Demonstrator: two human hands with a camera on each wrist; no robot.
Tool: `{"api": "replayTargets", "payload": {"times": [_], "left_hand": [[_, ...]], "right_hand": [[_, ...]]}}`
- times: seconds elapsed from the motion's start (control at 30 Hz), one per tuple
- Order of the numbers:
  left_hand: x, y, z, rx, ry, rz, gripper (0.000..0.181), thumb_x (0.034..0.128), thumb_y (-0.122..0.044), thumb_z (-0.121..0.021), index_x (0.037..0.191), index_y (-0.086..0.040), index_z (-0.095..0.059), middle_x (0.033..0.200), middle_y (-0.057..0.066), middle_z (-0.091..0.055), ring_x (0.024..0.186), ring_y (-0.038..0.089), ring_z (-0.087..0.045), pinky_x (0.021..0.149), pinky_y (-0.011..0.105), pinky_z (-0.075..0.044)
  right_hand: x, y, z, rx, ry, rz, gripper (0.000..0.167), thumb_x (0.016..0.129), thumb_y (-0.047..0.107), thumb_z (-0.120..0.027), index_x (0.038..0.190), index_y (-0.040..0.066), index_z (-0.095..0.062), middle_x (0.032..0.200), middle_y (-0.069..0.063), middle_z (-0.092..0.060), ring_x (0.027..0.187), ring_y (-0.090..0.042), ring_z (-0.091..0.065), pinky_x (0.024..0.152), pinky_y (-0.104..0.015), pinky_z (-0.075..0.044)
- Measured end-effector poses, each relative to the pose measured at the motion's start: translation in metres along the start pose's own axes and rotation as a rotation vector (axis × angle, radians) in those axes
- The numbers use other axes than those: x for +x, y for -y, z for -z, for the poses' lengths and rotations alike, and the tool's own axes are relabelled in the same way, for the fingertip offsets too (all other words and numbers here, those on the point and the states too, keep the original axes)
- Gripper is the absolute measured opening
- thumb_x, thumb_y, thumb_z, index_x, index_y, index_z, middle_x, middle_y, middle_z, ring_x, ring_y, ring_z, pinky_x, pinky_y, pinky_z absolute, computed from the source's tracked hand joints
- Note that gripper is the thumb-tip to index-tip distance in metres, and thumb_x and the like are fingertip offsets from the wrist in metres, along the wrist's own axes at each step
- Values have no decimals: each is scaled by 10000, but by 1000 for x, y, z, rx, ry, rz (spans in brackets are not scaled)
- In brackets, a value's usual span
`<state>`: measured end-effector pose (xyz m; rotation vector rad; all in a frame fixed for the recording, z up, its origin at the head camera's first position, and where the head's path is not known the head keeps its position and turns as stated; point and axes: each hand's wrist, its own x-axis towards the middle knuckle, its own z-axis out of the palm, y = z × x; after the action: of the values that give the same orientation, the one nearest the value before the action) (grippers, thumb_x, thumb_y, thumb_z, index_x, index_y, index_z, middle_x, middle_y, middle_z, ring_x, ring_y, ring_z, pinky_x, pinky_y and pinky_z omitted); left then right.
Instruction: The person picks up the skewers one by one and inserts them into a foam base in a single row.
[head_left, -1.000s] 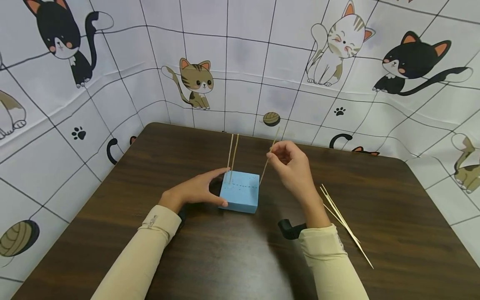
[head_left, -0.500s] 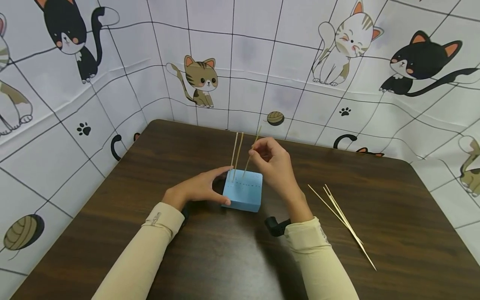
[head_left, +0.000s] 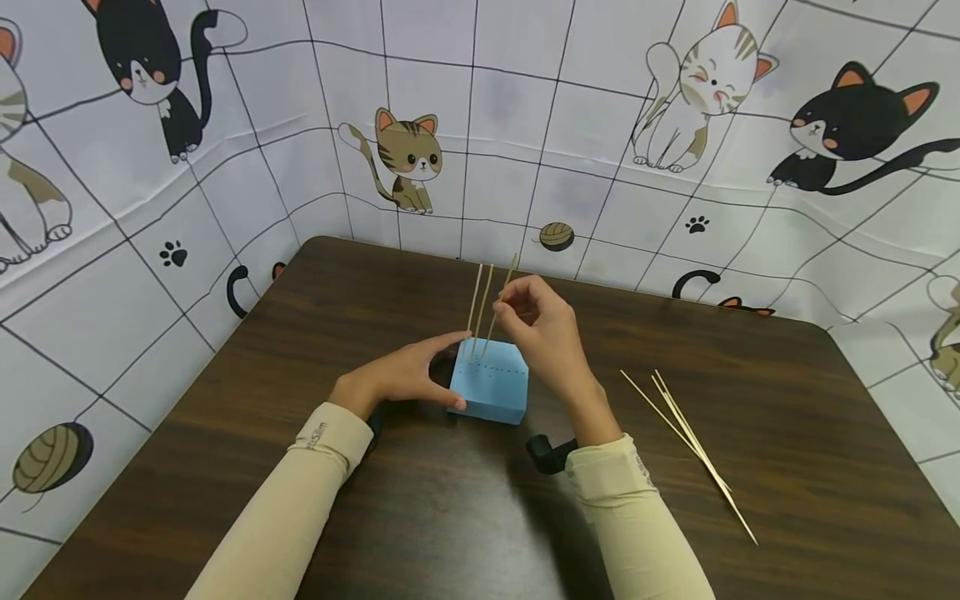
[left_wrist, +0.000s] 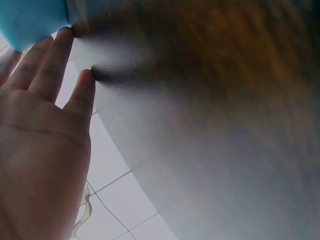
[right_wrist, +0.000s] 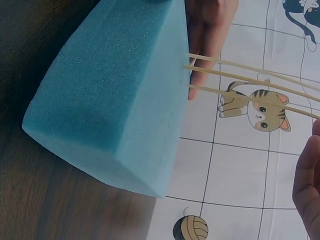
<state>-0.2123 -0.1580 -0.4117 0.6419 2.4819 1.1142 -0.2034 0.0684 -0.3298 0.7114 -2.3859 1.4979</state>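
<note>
A blue foam block [head_left: 491, 393] with rows of small dark holes lies on the table. My left hand [head_left: 401, 372] holds its left side, thumb at the front and fingers toward the back. In the left wrist view, fingertips touch the block's edge [left_wrist: 32, 20]. Two thin wooden skewers [head_left: 484, 300] stand upright in the block's back left part. Between thumb and forefinger, my right hand [head_left: 547, 333] pinches a third skewer [head_left: 491, 332], slightly tilted. In the right wrist view its lower end meets the block's top face [right_wrist: 155, 120], beside the other two.
Several loose skewers [head_left: 693, 442] lie crossed on the dark wooden table [head_left: 450, 517], right of the right arm. A white sheet [head_left: 510, 108] with cartoon cats hangs behind and beside the table.
My right hand has carried its skewer left from the block's right edge to the holes beside the standing skewers. The left hand keeps its hold on the block.
</note>
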Motion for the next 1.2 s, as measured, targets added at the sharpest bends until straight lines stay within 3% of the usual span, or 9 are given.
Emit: {"api": "replayTargets", "payload": {"times": [1.2], "left_hand": [[-3,-3,0,19,0,29,1058,750,-494,-839,1586,-271,-229,1616,35,-278,1468,262,-298,1163,549,-274]], "right_hand": [[-8,-14,-9,-31,69,-37,80,959,76,-645,1023,50,-605,956,-77,-647,851,-179,-632,780,-340,-551]]}}
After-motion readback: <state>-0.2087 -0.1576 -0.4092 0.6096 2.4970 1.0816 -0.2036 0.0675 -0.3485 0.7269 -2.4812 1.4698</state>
